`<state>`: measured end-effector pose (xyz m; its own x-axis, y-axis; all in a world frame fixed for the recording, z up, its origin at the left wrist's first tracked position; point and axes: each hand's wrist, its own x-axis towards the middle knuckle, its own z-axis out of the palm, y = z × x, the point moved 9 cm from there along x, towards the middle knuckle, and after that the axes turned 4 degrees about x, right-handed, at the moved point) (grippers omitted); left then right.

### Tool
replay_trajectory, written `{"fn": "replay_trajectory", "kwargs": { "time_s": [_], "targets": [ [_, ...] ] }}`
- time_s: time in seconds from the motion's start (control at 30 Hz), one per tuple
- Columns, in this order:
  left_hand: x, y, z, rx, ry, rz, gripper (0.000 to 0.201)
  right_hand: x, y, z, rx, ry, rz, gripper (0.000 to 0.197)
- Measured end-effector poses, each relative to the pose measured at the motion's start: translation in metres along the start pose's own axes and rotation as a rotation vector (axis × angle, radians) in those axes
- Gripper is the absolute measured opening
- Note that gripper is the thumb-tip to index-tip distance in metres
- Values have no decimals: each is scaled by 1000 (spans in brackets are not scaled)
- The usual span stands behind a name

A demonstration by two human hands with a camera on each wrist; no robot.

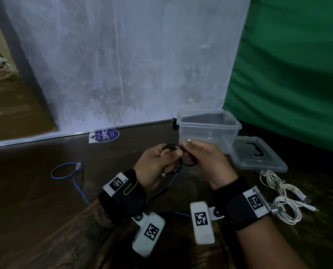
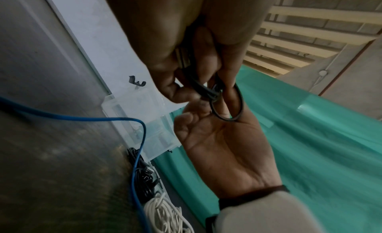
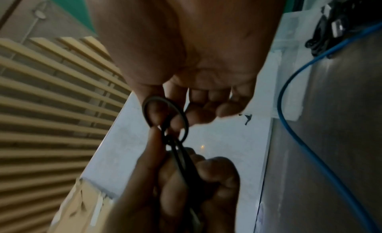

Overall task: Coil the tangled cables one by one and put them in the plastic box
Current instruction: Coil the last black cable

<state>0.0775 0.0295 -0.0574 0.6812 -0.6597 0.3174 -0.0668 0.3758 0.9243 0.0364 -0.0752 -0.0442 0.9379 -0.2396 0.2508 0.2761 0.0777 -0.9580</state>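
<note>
Both hands meet above the dark wooden table (image 1: pixel 45 210), just in front of the plastic box (image 1: pixel 208 131). Between them is a black cable (image 1: pixel 178 162), wound into small loops and lifted clear of the table.

The left hand (image 1: pixel 156 166) has its fingers curled around the gathered loops, thumb pressing them against the fingers. In the right wrist view the loops run down through that closed fist. The right hand (image 1: pixel 206 162) pinches one loop of the same cable between thumb and forefinger, while its other fingers bend loosely. In the left wrist view this loop circles the right forefinger.

The plastic box is clear and stands open at the far right of the table, against a green cloth (image 1: pixel 290 74). Nothing can be made out inside it. Its clear lid (image 1: pixel 259 158) lies flat on the table just right of the box.

A blue cable (image 1: pixel 64 171) lies on the table to the left, one end curled into a ring, the rest trailing near and passing under the wrists. A white cable (image 1: pixel 282 200) sits in a loose bundle at the near right, beside the lid. In the left wrist view, more black cable (image 2: pixel 142 176) lies in a heap by the box.

A pale board (image 1: pixel 123 65) stands along the far edge of the table.
</note>
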Motion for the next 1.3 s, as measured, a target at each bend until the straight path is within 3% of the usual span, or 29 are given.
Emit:
{"fn": "replay_trajectory", "kwargs": {
  "time_s": [0.13,0.27,0.37,0.5,0.6,0.7,0.8,0.87,0.97,1.03,1.3],
  "targets": [
    [0,-14,-1,-102,9,-161,34,-2,-31,-41,10,305,-220,25],
    [-8,-30,7,-55,-6,-319,40,-9,-52,-63,67,470,-371,25],
    [-12,-36,8,72,25,-332,38,-13,-59,-69,130,520,-432,25],
    [-14,-40,12,128,-41,-369,11,-14,-59,-74,136,533,-465,25],
    [-14,-29,21,217,-147,-264,23,-15,-56,-80,146,558,-458,23],
    [-9,-13,6,345,-34,-152,28,-11,-50,-79,208,509,-391,19],
    [-3,-4,-15,186,99,-91,45,-3,-41,-66,147,372,-288,16],
    [0,1,-19,52,135,-72,39,2,-29,-50,-15,258,-201,18],
    [3,8,-16,-47,114,-40,32,8,-5,-22,-131,71,-76,25],
    [4,8,-14,-52,95,-32,30,8,2,-9,-106,21,-52,25],
    [3,3,-10,-25,-29,-86,33,4,12,-3,166,89,-18,17]
  ]
}}
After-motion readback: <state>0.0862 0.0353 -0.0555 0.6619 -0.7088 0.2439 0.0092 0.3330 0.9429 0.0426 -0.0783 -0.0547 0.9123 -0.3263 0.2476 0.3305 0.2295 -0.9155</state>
